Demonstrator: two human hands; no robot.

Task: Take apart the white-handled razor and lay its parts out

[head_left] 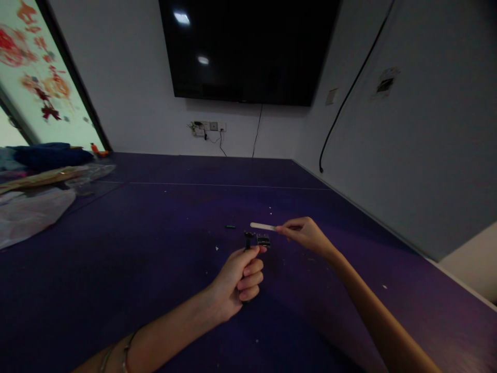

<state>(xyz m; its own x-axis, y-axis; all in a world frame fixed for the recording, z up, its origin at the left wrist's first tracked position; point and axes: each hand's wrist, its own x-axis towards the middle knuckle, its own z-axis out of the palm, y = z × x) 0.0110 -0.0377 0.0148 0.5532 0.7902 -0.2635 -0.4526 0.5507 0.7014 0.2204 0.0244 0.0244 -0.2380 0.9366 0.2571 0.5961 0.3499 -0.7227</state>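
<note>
My left hand (pixel 245 277) is wrapped round a slim black handle (pixel 248 242) held upright, its wider head showing above the thumb. Most of the handle is hidden in the fist. Beside that head is a small dark piece with silvery edges (pixel 263 240); whether it rests on the surface or is held at the fingertips, I cannot tell. Between thumb and fingers of my right hand (pixel 305 233) is a flat whitish stick (pixel 262 226), its rounded end pointing left above the black head. A small green strip (pixel 230 226) lies a little to the left.
Tiny white scraps (pixel 216 248) dot the dark purple surface (pixel 155 217). At the left lie a plastic bag (pixel 37 212) and blue cloth (pixel 52 155). A large screen (pixel 248 52) hangs on the back wall above sockets (pixel 213 126); a black cable (pixel 349 90) runs down the right wall.
</note>
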